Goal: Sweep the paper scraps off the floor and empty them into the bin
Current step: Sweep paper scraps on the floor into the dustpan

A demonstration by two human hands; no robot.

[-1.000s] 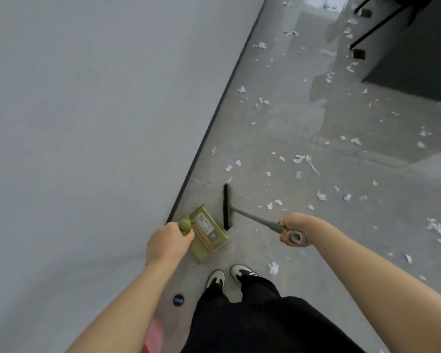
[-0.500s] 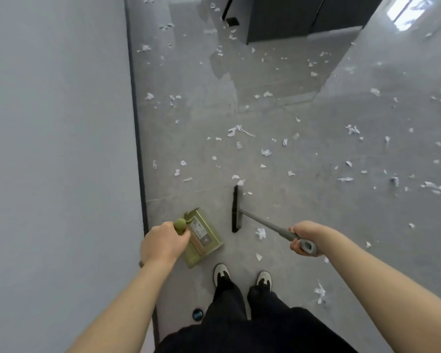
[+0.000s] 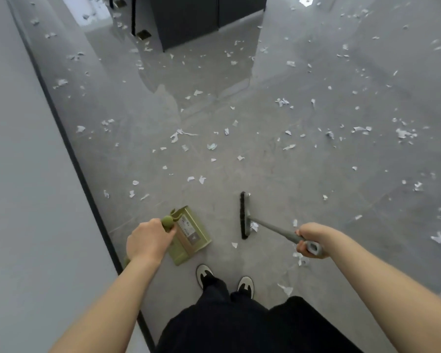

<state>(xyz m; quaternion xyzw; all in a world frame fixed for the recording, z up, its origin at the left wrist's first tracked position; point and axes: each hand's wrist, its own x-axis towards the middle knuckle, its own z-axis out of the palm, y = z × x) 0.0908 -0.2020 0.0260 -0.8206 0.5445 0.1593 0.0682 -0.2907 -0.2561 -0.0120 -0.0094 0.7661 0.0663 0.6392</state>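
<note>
The grey tiled floor (image 3: 278, 174) carries white paper scraps (image 3: 181, 133) across nearly its whole visible area, from the dark cabinet (image 3: 189, 19) at the far end to the person's shoes (image 3: 205, 275), thicker toward the right. A pale wall (image 3: 18, 187) with a dark skirting line runs down the left side. No bin is in view.

Judged from this spread, the task is at its start: the sweeping step is in hand and almost nothing is gathered.

The right hand (image 3: 313, 239) is wrapped tight around the grey handle of the broom (image 3: 245, 215), whose dark bristle head stands edge-on at floor level just ahead of the feet, a few scraps lying beside it. The left hand (image 3: 148, 240) is closed round the round-ended green handle of the dustpan (image 3: 191, 234), which sits low, near the wall and apart from the broom head.

The next move calls for drawing the near scraps into one heap, then setting the pan's lip flat on the floor to receive them.

A pale label on the pan's inner face carries print too small to read.
</note>
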